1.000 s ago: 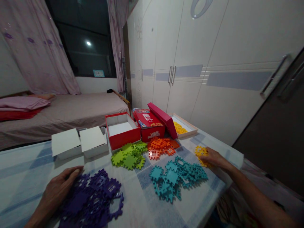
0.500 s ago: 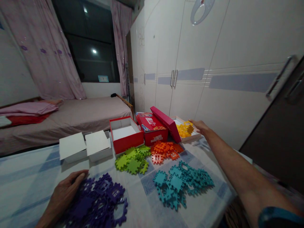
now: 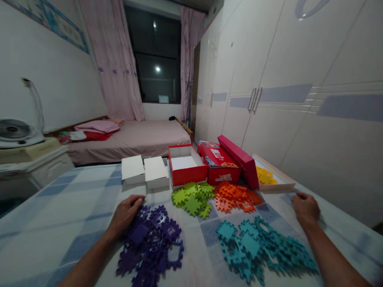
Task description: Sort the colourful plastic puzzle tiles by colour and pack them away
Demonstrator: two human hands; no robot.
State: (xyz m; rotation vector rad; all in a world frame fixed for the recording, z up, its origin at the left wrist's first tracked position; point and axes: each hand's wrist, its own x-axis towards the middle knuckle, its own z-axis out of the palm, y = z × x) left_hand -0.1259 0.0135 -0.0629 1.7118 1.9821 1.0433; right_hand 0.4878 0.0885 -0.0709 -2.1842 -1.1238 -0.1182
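Observation:
My left hand (image 3: pixel 128 208) rests on the table with its fingers curled together, beside a pile of purple notched plastic building pieces (image 3: pixel 149 239). Nothing shows in it. On the right, my right hand (image 3: pixel 306 208) is closed in a loose fist with no piece visible in it. It is in front of a shallow box (image 3: pixel 281 181) holding yellow building pieces (image 3: pixel 265 175), apart from both. Teal building pieces (image 3: pixel 251 245) lie to its left. Farther in are piles of lime green pieces (image 3: pixel 193 199) and orange pieces (image 3: pixel 235 196).
Two white boxes (image 3: pixel 133 169) and an open red box (image 3: pixel 188 175) stand behind the piles. A printed red box (image 3: pixel 223 175) has a pink-red lid (image 3: pixel 241 161) leaning on it. Beyond the table are a bed (image 3: pixel 149 135), a fan (image 3: pixel 18 131) and a wardrobe (image 3: pixel 278 131).
My right hand has drawn back from the yellow pieces and closed. The view has turned left, shifting the scene rightward. My left hand stays beside the purple pile, its fingers now more curled.

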